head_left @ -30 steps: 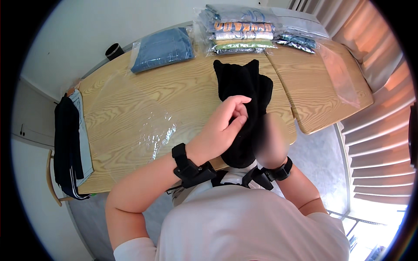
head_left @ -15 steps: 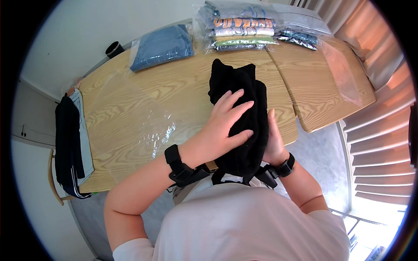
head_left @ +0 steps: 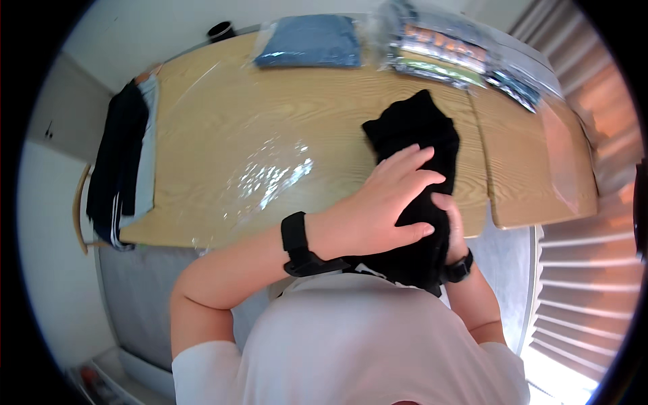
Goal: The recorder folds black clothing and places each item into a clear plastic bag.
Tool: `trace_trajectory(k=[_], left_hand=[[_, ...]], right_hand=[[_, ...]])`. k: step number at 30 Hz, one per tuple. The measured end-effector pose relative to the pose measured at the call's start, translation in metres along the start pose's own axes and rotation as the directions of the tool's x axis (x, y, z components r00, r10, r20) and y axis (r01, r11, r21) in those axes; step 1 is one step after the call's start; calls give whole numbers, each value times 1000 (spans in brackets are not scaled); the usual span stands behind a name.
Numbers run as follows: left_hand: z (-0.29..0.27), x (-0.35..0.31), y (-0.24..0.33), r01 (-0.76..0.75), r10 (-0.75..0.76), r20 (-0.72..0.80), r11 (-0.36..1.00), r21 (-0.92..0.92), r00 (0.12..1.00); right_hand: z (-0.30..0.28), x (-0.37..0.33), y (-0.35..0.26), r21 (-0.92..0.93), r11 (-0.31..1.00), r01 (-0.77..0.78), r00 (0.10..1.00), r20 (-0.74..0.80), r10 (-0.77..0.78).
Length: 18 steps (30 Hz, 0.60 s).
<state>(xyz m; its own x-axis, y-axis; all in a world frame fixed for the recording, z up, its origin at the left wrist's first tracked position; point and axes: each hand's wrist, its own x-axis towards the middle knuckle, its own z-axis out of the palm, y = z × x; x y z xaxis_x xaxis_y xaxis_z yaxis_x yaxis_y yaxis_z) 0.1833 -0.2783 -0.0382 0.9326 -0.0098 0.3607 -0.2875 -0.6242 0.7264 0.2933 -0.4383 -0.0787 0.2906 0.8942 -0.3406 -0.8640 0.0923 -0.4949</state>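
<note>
A folded black garment (head_left: 418, 128) extends from my lap over the near table edge, its far end lying on the wood. My left hand (head_left: 398, 196) rests flat on top of it with fingers spread. At its right side, my right hand (head_left: 455, 223) holds the edge; the thumb shows against the cloth, and the other fingers are mostly hidden. Left of the garment, a clear plastic bag (head_left: 270, 175) lies flat and shiny on the table (head_left: 196, 128).
At the back are a bagged blue folded garment (head_left: 310, 42) and a stack of bagged clothes (head_left: 442, 54). Black striped trousers (head_left: 121, 162) hang over a chair at the left. Another clear bag (head_left: 560, 158) lies on the right tabletop. A dark cup (head_left: 221, 32) stands behind the table.
The view has shifted, so the table and its contents sit differently in it. The black garment's far end now lies flatter. My right hand has come closer against its edge, thumb over the cloth.
</note>
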Motion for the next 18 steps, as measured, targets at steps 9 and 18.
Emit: trace_trajectory(k=[9, 18], left_hand=[[-89, -179, -19, 450, -484, -99, 694, 562, 870], [-102, -239, -30, 542, -627, -113, 552, 633, 770]], right_hand=[[26, -9, -46, -364, 917, 164, 935, -238, -262], [50, 8, -58, -504, 856, 111, 957, -179, -229]])
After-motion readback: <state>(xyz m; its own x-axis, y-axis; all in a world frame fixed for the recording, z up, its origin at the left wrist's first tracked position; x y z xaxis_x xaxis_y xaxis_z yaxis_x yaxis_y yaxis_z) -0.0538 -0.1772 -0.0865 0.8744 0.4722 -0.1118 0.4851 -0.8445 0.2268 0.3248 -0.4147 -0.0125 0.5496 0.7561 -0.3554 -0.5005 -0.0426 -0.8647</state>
